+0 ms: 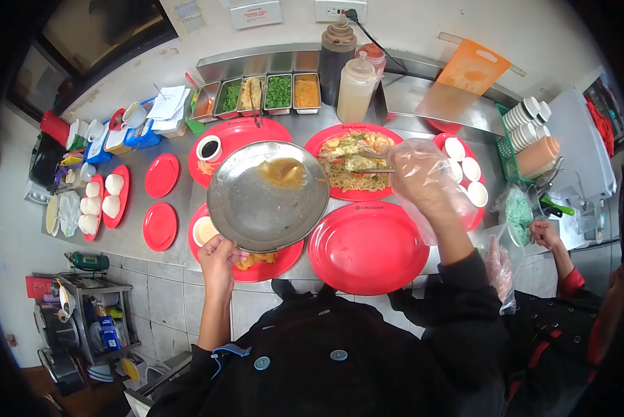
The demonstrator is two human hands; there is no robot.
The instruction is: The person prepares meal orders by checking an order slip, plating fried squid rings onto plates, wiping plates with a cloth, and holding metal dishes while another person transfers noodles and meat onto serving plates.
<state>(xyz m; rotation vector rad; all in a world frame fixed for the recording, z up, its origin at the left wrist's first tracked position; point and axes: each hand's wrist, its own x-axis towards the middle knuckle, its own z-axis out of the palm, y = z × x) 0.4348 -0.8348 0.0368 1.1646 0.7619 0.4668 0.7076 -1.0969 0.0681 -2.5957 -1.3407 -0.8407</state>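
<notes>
My left hand point(221, 258) grips the near rim of a round metal pan point(256, 208). The pan is tilted, with a little brown sauce point(282, 173) on its inner surface. In a clear plastic glove, my right hand point(419, 170) is closed on a pair of tongs point(371, 170). Their tips are over stir-fried noodles point(353, 182) with vegetables, on a red oval plate point(319, 141) right of the pan. Below the noodles lies a bare red oval plate point(369, 247). Partly hidden under the pan are red plates with a dark sauce cup point(209, 147) and fried food point(257, 260).
Topping trays point(278, 92) and sauce bottles point(357, 87) line the back. Rice mounds point(113, 194) and small red plates point(161, 175) stand left. White cups point(471, 169) sit right. A co-worker's hand point(545, 235) is beside a plastic bag point(517, 212) at far right.
</notes>
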